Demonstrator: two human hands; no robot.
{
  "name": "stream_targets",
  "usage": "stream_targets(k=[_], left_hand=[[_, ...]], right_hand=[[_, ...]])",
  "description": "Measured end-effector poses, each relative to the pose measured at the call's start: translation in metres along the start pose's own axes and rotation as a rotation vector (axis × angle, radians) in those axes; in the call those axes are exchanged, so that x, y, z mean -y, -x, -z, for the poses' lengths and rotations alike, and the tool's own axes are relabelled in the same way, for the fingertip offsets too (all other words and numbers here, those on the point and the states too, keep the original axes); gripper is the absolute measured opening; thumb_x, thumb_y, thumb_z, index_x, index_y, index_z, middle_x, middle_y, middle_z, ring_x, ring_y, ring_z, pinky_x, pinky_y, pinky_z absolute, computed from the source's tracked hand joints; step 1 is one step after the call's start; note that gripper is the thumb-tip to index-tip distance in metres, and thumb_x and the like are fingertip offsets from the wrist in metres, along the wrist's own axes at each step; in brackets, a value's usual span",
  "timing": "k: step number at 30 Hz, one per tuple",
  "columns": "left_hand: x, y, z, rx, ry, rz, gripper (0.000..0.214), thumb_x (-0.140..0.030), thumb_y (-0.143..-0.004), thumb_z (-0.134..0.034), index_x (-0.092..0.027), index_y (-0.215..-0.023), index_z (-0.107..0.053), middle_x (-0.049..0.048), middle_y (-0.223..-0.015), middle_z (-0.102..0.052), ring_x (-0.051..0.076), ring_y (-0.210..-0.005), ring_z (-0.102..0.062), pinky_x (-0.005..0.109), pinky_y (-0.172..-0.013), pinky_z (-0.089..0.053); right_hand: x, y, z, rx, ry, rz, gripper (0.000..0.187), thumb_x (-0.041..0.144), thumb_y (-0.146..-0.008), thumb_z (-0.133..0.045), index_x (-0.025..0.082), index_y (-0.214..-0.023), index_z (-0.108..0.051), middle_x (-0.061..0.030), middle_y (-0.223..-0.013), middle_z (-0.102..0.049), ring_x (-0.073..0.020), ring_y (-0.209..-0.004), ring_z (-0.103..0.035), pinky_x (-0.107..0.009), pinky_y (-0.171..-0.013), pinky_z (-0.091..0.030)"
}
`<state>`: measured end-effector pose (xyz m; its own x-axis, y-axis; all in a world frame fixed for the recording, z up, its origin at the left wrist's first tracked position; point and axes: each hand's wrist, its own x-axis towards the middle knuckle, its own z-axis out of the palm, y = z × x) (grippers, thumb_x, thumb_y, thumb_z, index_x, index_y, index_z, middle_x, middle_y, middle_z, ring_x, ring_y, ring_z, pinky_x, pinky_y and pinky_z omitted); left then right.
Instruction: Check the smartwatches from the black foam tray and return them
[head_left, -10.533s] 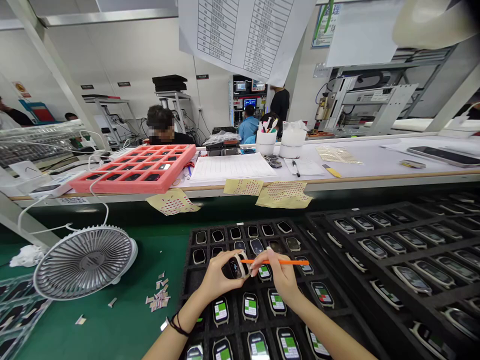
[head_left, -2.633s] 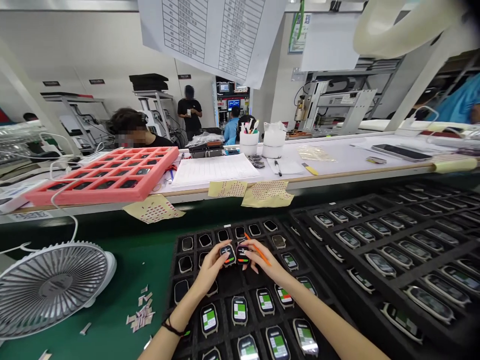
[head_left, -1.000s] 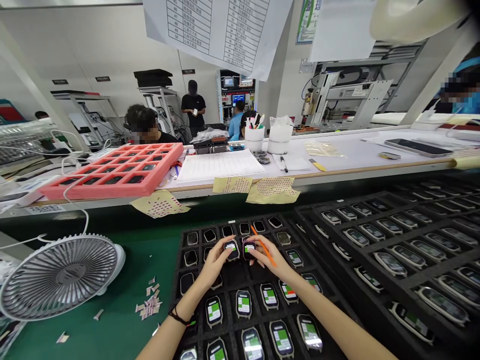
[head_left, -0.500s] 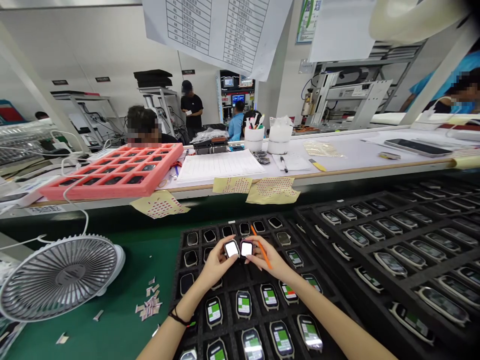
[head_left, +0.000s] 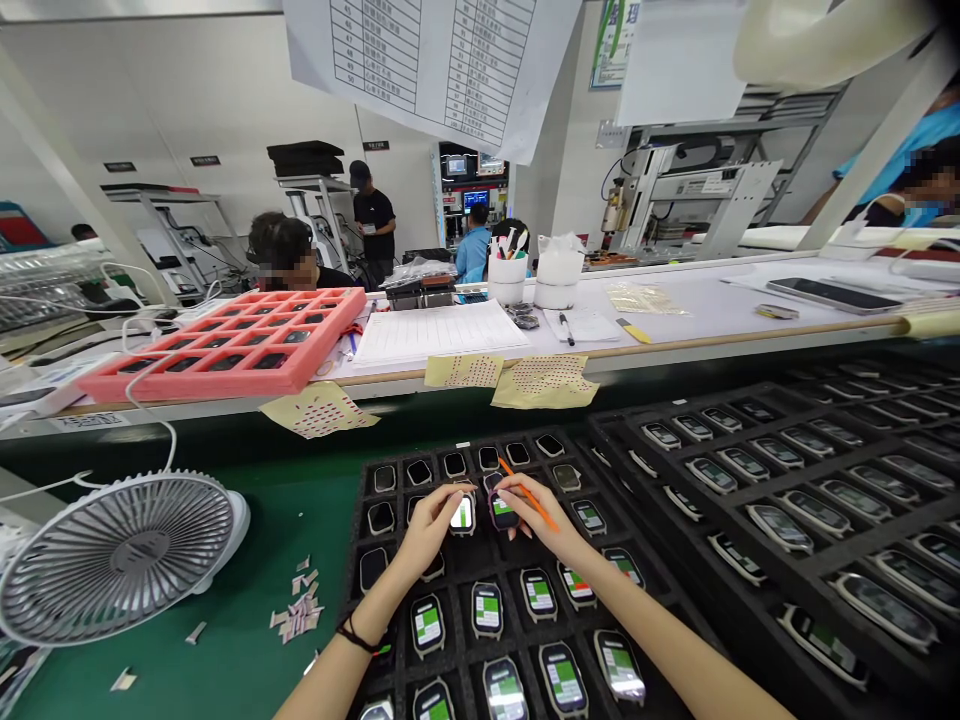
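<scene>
My left hand [head_left: 430, 527] grips the sides of a smartwatch [head_left: 463, 514] low over the black foam tray [head_left: 450, 565], its screen glowing white and green. My right hand [head_left: 538, 515] rests its fingertips on a second smartwatch [head_left: 502, 510], which has a green display, and holds a thin orange stick [head_left: 531, 497] between its fingers. Both watches lie close together, partly covered by my fingers. Several other watches with green screens [head_left: 487, 610] sit in the tray's compartments below my wrists.
A second black tray of watches [head_left: 780, 470] fills the right side. On the left stand a white desk fan [head_left: 124, 557] and a pile of paper scraps [head_left: 298, 610]. Beyond the bench edge, a pink tray [head_left: 225, 345] and papers lie on the white shelf; people work farther back.
Both watch screens have gone from plain white to showing green. My right hand has moved slightly onto its watch, and the orange stick now tilts the other way.
</scene>
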<state>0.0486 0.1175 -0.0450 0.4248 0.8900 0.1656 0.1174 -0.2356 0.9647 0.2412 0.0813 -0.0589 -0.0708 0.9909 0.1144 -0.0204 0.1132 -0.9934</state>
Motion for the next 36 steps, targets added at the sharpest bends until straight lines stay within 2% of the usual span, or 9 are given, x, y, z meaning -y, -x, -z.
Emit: stream_targets(k=[10,15,20,24,30,36], left_hand=[[0.004,0.001,0.001,0.008,-0.001,0.059,0.033,-0.04,-0.088,-0.048,-0.021,-0.109,-0.066,0.0064,-0.105,-0.068,0.026,-0.1,-0.059,0.036,-0.087,-0.047],[0.009,0.0,0.0,0.052,0.082,0.029,0.037,-0.037,-0.085,-0.053,-0.02,-0.117,-0.059,0.0085,-0.122,-0.061,0.025,-0.106,-0.058,0.037,-0.092,-0.045],[0.013,0.001,-0.003,0.102,0.106,0.021,0.048,-0.033,-0.081,-0.06,-0.02,-0.127,-0.05,0.0114,-0.131,-0.052,0.027,-0.114,-0.053,0.037,-0.091,-0.046],[0.012,0.001,-0.003,0.106,0.102,0.013,0.047,-0.033,-0.082,-0.059,-0.021,-0.126,-0.051,0.0106,-0.134,-0.05,0.027,-0.115,-0.051,0.035,-0.089,-0.047],[0.011,0.0,-0.001,0.061,0.058,0.056,0.038,-0.039,-0.087,-0.05,-0.021,-0.12,-0.058,0.0075,-0.119,-0.062,0.023,-0.097,-0.06,0.034,-0.083,-0.048],[0.009,0.0,0.001,0.033,0.039,0.066,0.034,-0.04,-0.088,-0.048,-0.022,-0.113,-0.063,0.0065,-0.114,-0.065,0.025,-0.104,-0.058,0.035,-0.088,-0.046]], right_hand=[[0.0,0.001,0.0,0.043,-0.039,0.0,0.026,0.042,-0.082,-0.061,0.02,-0.094,-0.055,0.0012,-0.075,-0.057,-0.0079,-0.044,-0.055,-0.02,-0.036,-0.034],[-0.01,-0.002,0.002,0.079,-0.052,0.049,0.031,0.04,-0.081,-0.063,0.021,-0.103,-0.052,-0.0021,-0.086,-0.059,-0.0093,-0.051,-0.058,-0.018,-0.036,-0.034],[-0.01,-0.002,0.003,0.062,-0.068,0.043,0.03,0.042,-0.082,-0.059,0.02,-0.101,-0.052,-0.0012,-0.081,-0.059,-0.0116,-0.052,-0.062,-0.018,-0.034,-0.034],[-0.007,-0.002,0.002,0.027,-0.077,0.043,0.026,0.043,-0.086,-0.054,0.019,-0.097,-0.056,0.0017,-0.071,-0.057,-0.012,-0.05,-0.062,-0.018,-0.034,-0.034],[-0.01,-0.003,0.003,0.02,-0.044,0.036,0.028,0.045,-0.086,-0.052,0.019,-0.095,-0.057,0.004,-0.06,-0.053,-0.0132,-0.048,-0.061,-0.019,-0.033,-0.034],[-0.006,-0.001,0.001,0.063,-0.053,0.063,0.028,0.042,-0.086,-0.054,0.02,-0.102,-0.053,-0.0007,-0.078,-0.057,-0.0133,-0.056,-0.063,-0.019,-0.035,-0.035]])
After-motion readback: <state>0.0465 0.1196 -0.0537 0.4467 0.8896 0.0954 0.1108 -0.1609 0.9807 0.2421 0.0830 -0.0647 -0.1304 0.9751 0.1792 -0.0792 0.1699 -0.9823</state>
